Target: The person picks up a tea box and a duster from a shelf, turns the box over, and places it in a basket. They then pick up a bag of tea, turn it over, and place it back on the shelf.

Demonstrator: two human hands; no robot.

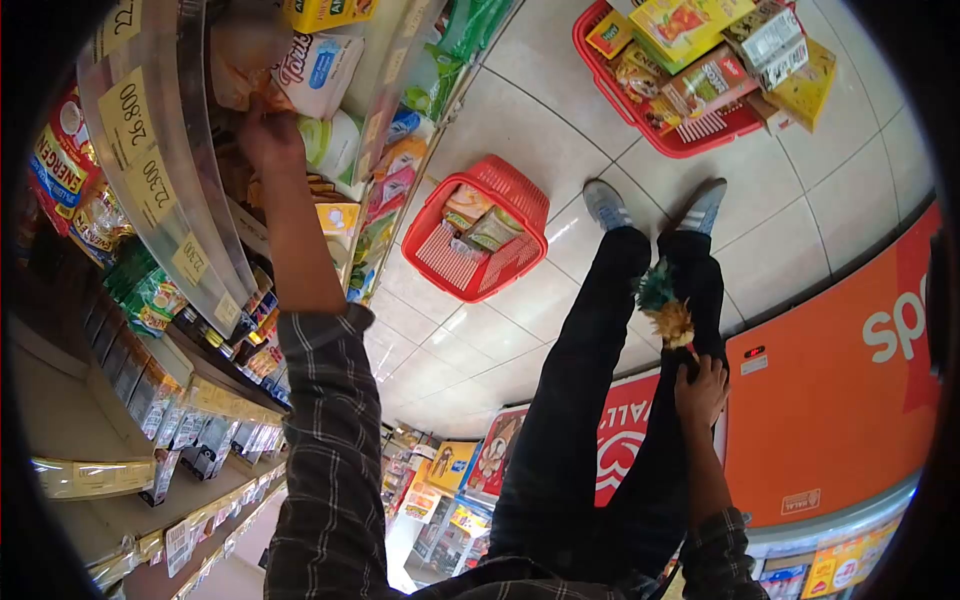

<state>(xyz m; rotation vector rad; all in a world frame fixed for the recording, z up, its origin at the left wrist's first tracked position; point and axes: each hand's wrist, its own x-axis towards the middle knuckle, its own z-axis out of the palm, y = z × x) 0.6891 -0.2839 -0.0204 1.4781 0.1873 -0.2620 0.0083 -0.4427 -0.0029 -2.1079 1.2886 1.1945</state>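
Note:
My left hand [270,140] reaches into a shelf at the upper left. It is beside a blurred brownish-pink package [240,70] and a white and pink package [320,72]; its fingers are too blurred to read. My right hand [703,390] is closed around the handle of a duster with green and yellow feathers [668,312], held low in front of my leg.
A red basket [537,205] with a few packets stands on the tiled floor. Another red basket [690,150], heaped with packages, is farther right. Price-tagged shelves [150,150] curve along the left. An orange cabinet [810,400] stands at the right.

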